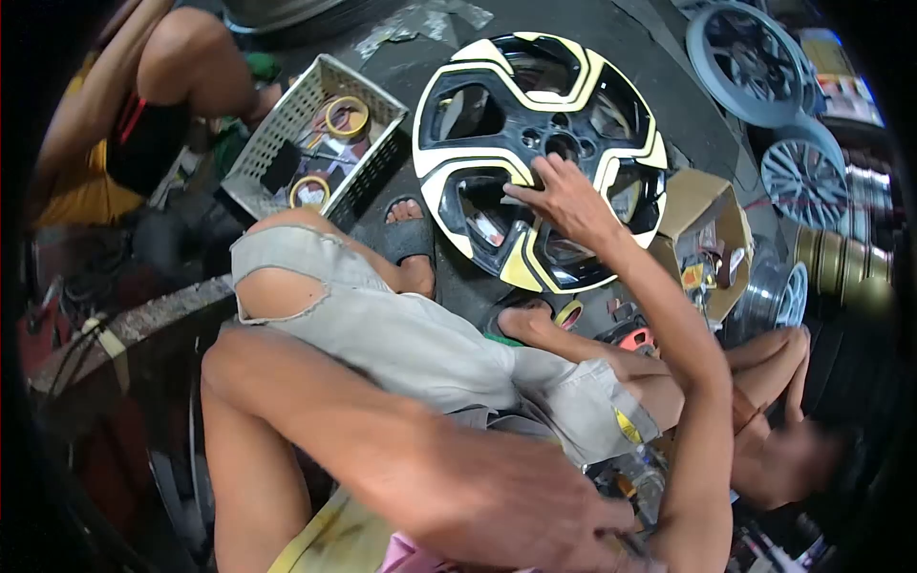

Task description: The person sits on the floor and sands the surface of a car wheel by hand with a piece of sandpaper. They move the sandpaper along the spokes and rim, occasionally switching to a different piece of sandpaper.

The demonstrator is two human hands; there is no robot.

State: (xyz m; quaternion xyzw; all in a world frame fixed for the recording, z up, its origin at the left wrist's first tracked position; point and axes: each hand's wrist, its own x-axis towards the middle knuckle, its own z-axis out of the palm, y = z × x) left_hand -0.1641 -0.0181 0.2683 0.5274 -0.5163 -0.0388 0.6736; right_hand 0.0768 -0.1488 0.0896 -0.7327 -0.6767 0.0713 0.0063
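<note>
A black alloy wheel rim (478,124) lies face up on the floor, with pale yellow masking tape (607,72) along parts of its spokes and edge. My right hand (573,202) rests on the rim near the centre hole, its thumb and forefinger apart. Across my lap, at the bottom of the view, is my left hand (516,501), smeared by motion. Its fingers point right, towards small items beside my leg. Whether they hold anything is not clear.
A plastic basket (263,143) with tape rolls (346,116) stands left of the rim. To the right are an open cardboard box (702,205) and grey wheels (750,62). One person (191,57) sits at the upper left, another (764,382) at the lower right.
</note>
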